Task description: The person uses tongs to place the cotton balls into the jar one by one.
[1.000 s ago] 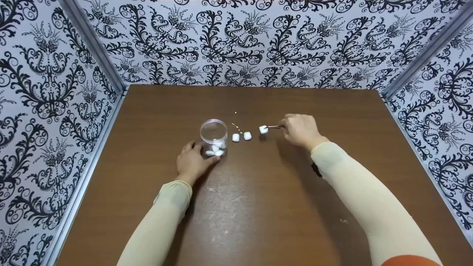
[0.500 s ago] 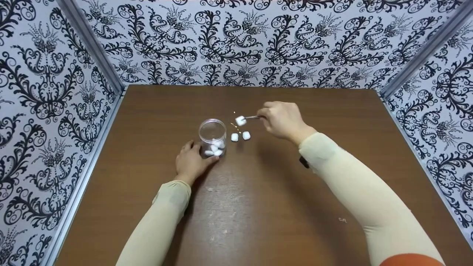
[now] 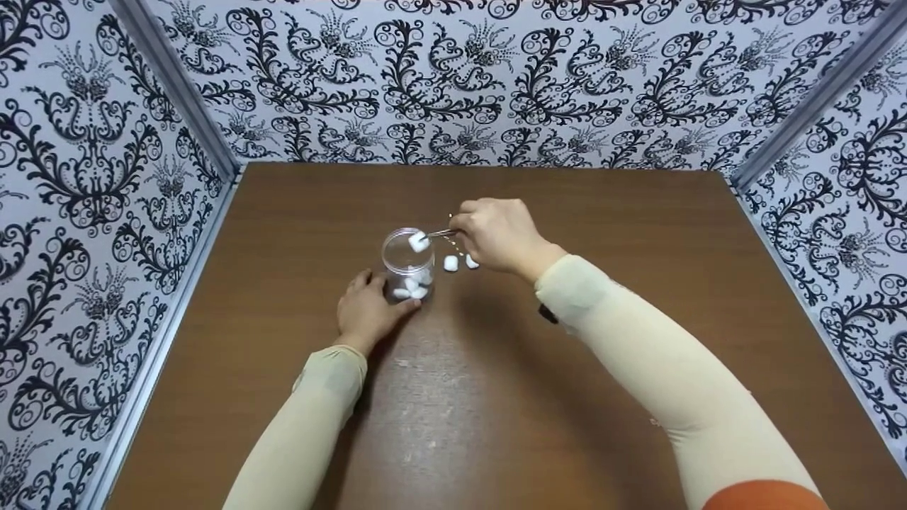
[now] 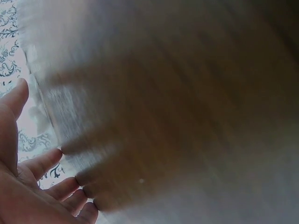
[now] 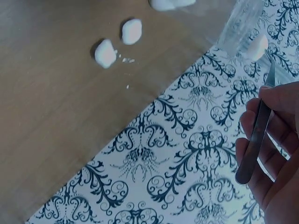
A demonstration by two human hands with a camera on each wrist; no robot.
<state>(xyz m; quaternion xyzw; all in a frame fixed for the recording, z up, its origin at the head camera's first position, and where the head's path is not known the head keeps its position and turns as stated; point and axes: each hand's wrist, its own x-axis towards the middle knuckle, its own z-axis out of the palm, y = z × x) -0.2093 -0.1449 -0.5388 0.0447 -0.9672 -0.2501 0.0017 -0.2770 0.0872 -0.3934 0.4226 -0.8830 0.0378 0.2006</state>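
My right hand (image 3: 498,234) pinches a pair of metal tweezers (image 5: 257,140). Their tips grip a small white rounded piece, like a marshmallow (image 3: 419,241), which overlaps the mouth of a clear open-topped jar (image 3: 409,268) in the head view. Several similar white pieces (image 3: 411,286) lie in the jar's lower part. My left hand (image 3: 370,309) holds the jar low down, its thumb at the near side and fingers at the left. In the left wrist view the thumb and fingers of that hand (image 4: 35,182) spread about the jar. Two more white pieces (image 3: 451,263) lie right of the jar, one partly hidden by my right hand.
The brown wooden table (image 3: 439,397) carries a short line of small pale crumbs (image 5: 128,60) near the two loose pieces. Black-and-white patterned walls (image 3: 453,78) stand at the back and sides, with metal posts (image 3: 177,85) at the corners.
My right hand has moved left with the tweezers and white piece, from right of the loose pieces to the jar's mouth. The left hand and jar stay in place.
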